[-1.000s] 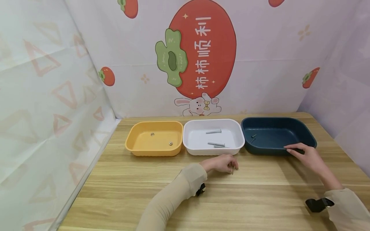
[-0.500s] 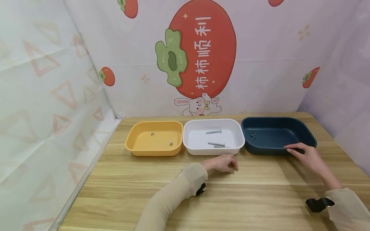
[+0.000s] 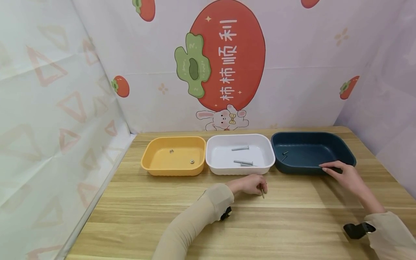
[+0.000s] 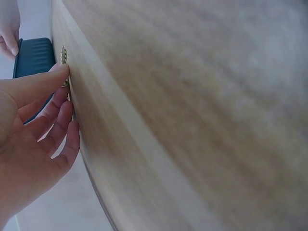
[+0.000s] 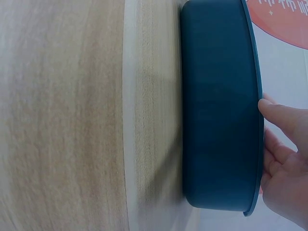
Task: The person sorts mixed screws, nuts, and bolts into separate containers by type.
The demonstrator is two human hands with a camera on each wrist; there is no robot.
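Note:
Low over the table in front of the white tray, my left hand (image 3: 250,184) pinches a brass-coloured screw (image 3: 263,194) between thumb and fingertips. In the left wrist view its threaded end (image 4: 63,52) points away past the thumb, close to the wood. My right hand (image 3: 349,177) grips the front rim of the dark blue tray (image 3: 312,169), thumb outside and fingers over the inner side. Two small dark screws (image 3: 284,155) lie at the left inside that tray.
The white tray (image 3: 240,170) holds several long silver bolts (image 3: 243,162). Left of it, a yellow tray (image 3: 173,172) has two nuts (image 3: 192,161) in it. All three trays stand in a row along the back of the wooden table (image 3: 146,216), before a printed cloth (image 3: 292,97).
The screw in my left fingers has turned slightly, its lower end swinging a little to the right. My right hand and the trays have stayed put.

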